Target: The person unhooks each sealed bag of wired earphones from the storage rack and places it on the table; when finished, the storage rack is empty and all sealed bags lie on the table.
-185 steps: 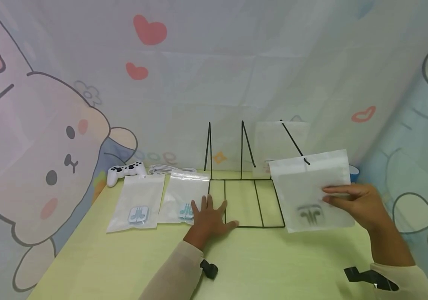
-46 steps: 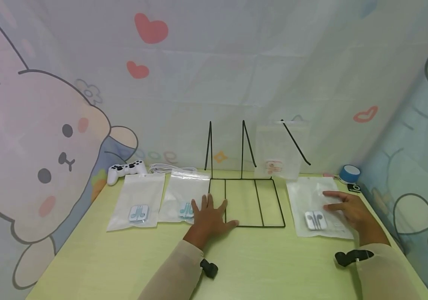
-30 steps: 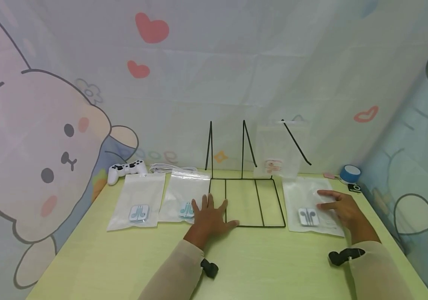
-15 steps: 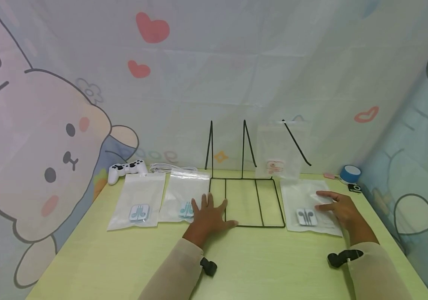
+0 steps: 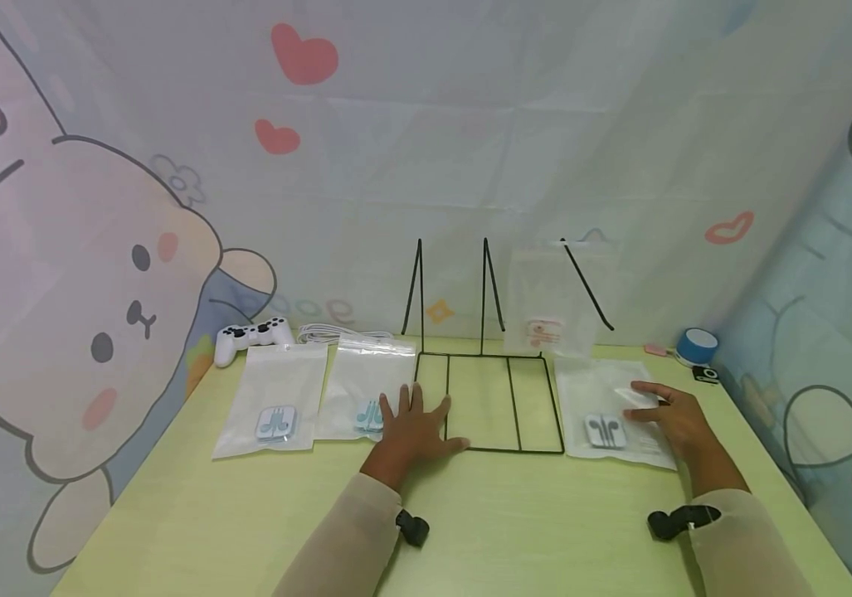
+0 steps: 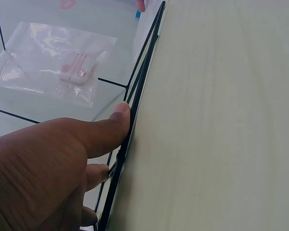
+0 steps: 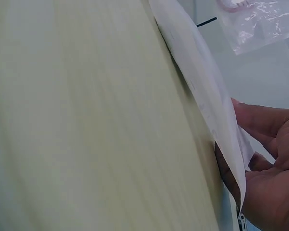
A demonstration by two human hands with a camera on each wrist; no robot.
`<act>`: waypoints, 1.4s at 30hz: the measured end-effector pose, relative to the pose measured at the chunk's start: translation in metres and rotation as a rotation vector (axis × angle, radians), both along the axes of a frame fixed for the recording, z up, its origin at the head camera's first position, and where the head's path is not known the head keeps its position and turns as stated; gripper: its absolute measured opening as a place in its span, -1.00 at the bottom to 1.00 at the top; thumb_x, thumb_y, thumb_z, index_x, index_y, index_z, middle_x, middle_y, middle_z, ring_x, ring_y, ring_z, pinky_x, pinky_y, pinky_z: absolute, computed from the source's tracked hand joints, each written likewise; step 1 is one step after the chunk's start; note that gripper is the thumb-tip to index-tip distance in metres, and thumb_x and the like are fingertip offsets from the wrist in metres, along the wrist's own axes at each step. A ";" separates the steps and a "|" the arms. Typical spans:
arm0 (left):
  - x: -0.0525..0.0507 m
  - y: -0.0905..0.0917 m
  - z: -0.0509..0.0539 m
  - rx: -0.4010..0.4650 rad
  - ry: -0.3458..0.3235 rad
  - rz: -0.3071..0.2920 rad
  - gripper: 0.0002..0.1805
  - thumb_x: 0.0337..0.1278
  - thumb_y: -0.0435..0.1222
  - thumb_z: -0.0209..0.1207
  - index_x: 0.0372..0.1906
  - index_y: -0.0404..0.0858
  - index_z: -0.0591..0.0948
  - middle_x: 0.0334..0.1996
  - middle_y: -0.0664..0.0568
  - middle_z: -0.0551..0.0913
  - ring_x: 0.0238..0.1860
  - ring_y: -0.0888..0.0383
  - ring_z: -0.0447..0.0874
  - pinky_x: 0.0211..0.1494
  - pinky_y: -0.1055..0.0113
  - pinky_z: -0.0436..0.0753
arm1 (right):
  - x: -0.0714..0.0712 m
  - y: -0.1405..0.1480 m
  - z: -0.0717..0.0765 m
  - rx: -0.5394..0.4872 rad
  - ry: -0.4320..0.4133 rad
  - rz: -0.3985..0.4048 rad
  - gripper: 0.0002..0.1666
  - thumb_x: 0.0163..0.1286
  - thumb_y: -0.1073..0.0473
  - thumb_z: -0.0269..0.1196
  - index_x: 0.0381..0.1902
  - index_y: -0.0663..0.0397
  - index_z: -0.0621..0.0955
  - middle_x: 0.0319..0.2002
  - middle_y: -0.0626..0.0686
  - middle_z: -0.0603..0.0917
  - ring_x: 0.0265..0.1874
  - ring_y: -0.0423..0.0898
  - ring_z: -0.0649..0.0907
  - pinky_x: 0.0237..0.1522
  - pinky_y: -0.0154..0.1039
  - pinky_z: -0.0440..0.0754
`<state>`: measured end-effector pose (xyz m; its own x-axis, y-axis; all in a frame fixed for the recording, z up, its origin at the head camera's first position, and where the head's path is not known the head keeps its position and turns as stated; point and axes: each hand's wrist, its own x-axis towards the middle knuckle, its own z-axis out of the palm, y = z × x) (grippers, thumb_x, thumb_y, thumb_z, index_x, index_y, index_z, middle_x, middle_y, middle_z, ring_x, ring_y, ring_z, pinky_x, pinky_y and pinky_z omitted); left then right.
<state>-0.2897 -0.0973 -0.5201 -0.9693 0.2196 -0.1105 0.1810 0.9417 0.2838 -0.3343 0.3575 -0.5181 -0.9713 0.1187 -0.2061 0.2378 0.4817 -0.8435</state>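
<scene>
My left hand [image 5: 412,433] lies with fingers spread on the left part of a black wire rack [image 5: 515,450]; in the left wrist view its thumb [image 6: 119,115] touches the front rod. My right hand [image 5: 683,421] pinches the right edge of a white zip bag [image 5: 578,394] holding cased white earphones [image 5: 605,431] with grey markings. In the right wrist view that edge of the bag [image 7: 202,82] is lifted, thumb on one face and fingers behind. Another zip bag [image 5: 533,286], containing a pink-marked earphone case [image 5: 545,332], hangs from the rack's right hook [image 5: 587,286].
Two more zip bags [image 5: 276,377] [image 5: 369,377] with earphone cases lie left of the rack. Behind them are a white game controller [image 5: 254,336] and a coiled white cable [image 5: 343,334]. A blue round object [image 5: 697,347] and a small black device [image 5: 705,375] stand at the right rear.
The grey-marked bag has come down from the hook's tip onto the table, then slid leftward with my right hand. In the last half second, the rack and my left hand have shifted slightly left.
</scene>
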 end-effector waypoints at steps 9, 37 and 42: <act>-0.002 0.000 -0.003 -0.002 -0.002 0.002 0.02 0.35 0.50 0.10 0.76 0.13 0.25 0.78 -0.39 -0.05 0.81 -0.39 -0.21 0.71 -0.53 -0.27 | 0.003 -0.002 0.003 0.042 -0.012 0.001 0.08 0.31 0.12 0.60 0.67 0.17 0.35 0.74 0.44 0.00 0.72 0.50 0.06 0.68 0.44 0.10; -0.001 0.001 0.001 -0.011 -0.006 -0.001 0.02 0.35 0.50 0.10 0.76 0.12 0.25 0.77 -0.40 -0.04 0.81 -0.40 -0.19 0.71 -0.53 -0.26 | -0.005 -0.013 0.033 0.097 0.309 0.222 -0.22 0.48 0.14 0.48 0.56 0.23 0.51 0.72 0.24 0.30 0.72 0.37 0.22 0.60 0.31 0.34; -0.002 0.000 -0.001 -0.020 -0.006 0.001 0.02 0.35 0.50 0.08 0.76 0.13 0.24 0.78 -0.39 -0.04 0.81 -0.40 -0.19 0.71 -0.53 -0.26 | -0.010 -0.022 0.053 0.071 0.382 0.257 -0.24 0.51 0.12 0.47 0.56 0.20 0.52 0.70 0.22 0.34 0.70 0.31 0.28 0.55 0.10 0.46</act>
